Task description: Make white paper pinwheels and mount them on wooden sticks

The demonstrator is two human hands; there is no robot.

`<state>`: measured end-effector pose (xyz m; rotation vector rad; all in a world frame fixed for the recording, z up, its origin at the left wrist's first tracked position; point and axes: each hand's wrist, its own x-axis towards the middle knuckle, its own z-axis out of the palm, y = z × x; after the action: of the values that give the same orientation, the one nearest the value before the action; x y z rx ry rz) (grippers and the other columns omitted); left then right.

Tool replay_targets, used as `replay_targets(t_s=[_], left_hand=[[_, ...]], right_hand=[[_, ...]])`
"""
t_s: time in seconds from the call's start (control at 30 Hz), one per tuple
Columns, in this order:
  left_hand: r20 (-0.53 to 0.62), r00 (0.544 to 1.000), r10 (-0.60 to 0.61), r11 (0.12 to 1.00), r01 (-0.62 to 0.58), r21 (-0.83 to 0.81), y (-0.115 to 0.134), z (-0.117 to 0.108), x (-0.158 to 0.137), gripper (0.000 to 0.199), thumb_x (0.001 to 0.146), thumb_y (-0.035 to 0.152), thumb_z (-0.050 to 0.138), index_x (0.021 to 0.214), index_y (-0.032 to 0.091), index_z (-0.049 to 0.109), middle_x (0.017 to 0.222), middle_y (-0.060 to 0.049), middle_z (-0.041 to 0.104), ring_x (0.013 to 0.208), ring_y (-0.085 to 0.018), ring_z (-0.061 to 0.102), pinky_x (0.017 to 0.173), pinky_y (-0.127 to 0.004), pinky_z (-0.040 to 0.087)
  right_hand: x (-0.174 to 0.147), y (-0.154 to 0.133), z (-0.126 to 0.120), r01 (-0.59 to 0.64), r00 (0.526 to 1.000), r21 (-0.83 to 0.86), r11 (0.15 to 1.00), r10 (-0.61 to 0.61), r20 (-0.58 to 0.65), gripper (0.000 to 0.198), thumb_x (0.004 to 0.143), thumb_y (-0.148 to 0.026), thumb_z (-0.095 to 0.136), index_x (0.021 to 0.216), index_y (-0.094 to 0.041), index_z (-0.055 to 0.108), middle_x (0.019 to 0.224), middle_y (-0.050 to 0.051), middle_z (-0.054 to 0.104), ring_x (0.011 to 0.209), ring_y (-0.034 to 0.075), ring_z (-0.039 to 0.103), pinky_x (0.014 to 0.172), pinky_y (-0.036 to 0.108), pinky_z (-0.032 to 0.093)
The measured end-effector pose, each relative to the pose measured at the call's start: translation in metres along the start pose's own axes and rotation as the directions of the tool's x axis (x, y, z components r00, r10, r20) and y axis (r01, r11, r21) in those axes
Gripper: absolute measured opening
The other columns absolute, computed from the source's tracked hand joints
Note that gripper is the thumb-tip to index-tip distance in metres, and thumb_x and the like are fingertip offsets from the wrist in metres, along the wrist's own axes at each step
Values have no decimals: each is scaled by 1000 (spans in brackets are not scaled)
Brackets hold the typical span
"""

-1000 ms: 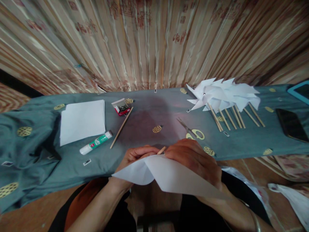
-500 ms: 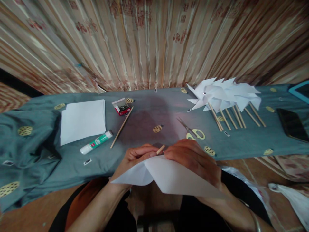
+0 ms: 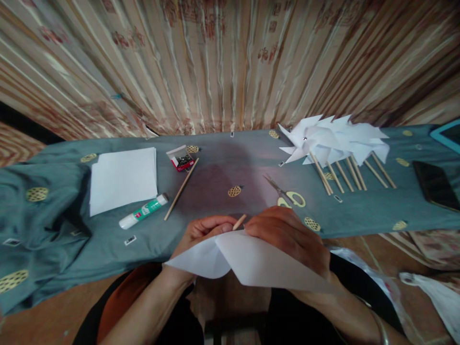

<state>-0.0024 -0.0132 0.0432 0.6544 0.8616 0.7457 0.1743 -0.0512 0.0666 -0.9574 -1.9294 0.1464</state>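
A white paper pinwheel (image 3: 266, 263) with curved blades hangs in front of me, just off the table's near edge. My right hand (image 3: 289, 237) is closed on its upper part, fingers bent at the centre. In my left hand (image 3: 204, 232), also closed, is a wooden stick (image 3: 239, 222); only its end pokes out between the two hands. That end lies close to the right fingertips and behind the paper. Whether a pin joins stick and paper I cannot tell, since the fingers cover the spot. Scissors (image 3: 285, 194) with pale yellow handles lie just beyond my right hand.
On the green cloth (image 3: 212, 191) lie a stack of white paper (image 3: 124, 179), a glue stick (image 3: 143, 212), an open red box of pins (image 3: 181, 159) and a loose wooden stick (image 3: 181, 189). Several finished pinwheels (image 3: 334, 139) overlap at right, near a dark phone (image 3: 436, 184).
Both hands stay nearly in place. The pinwheel's left blade has tilted very slightly, and the stick's end has shifted up a touch.
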Motion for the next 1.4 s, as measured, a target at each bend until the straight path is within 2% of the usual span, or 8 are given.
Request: replay_targets(t_s=[0.17,0.6,0.8,0.9,1.07,1.17,1.3,1.4], left_hand=[[32,992,118,977,-122,174,-2,-5,1,14,69,36,79,73,23,81,77,-5,69,67,-16,57,58,-24,44],[89,985,147,971,-161,176,-5,-7,1,8,74,32,76,76,27,81,78,-4,68,68,-14,56,61,-24,43],[62,980,187,960,-195,198,1,-7,2,23,60,41,85,72,22,81,72,-6,68,67,-15,59,61,-23,45],[52,983,175,956,-183,228,5,-5,-1,24,57,38,86,71,20,80,70,-4,69,64,-14,59,59,-22,45],[17,993,117,967,-117,226,-6,-9,-1,11,63,25,83,70,18,78,63,-1,69,60,-12,57,62,-21,45],[-20,994,111,980,-106,166,-18,-10,0,16,65,29,81,74,16,79,71,-5,73,67,-16,63,63,-23,46],[-123,991,61,993,-47,109,-27,-4,-3,26,55,30,86,76,15,80,85,-8,76,67,-17,66,57,-22,46],[-203,978,38,999,-31,39,-33,0,-11,33,47,26,89,76,14,80,84,-8,77,63,-15,65,55,-21,46]], right_hand=[[1,0,0,21,1000,-14,1000,-21,0,18,89,-19,57,105,-15,61,84,8,74,82,19,70,77,37,57],[-2,1,1,-4,1000,20,1000,4,-5,23,86,-18,60,109,-16,61,88,8,74,85,21,69,78,39,56],[-3,0,-2,-227,973,150,962,218,72,14,86,-17,59,99,-20,65,87,3,74,80,16,68,74,32,55],[-4,0,-1,-451,892,224,864,424,157,13,87,-18,57,90,-21,69,88,2,74,81,15,68,73,28,54],[-4,10,9,-741,664,359,568,699,266,10,77,-29,67,74,-20,69,62,-2,66,53,10,56,48,21,44],[-4,19,15,-790,595,410,456,733,329,16,71,-33,70,68,-18,67,57,-3,62,51,9,51,48,21,42],[-7,29,20,-829,519,463,313,738,432,25,65,-36,74,81,-17,70,70,1,69,60,12,56,56,25,46],[-12,31,26,-835,497,496,238,711,497,32,62,-39,77,84,-16,70,72,1,68,61,12,57,59,25,46]])
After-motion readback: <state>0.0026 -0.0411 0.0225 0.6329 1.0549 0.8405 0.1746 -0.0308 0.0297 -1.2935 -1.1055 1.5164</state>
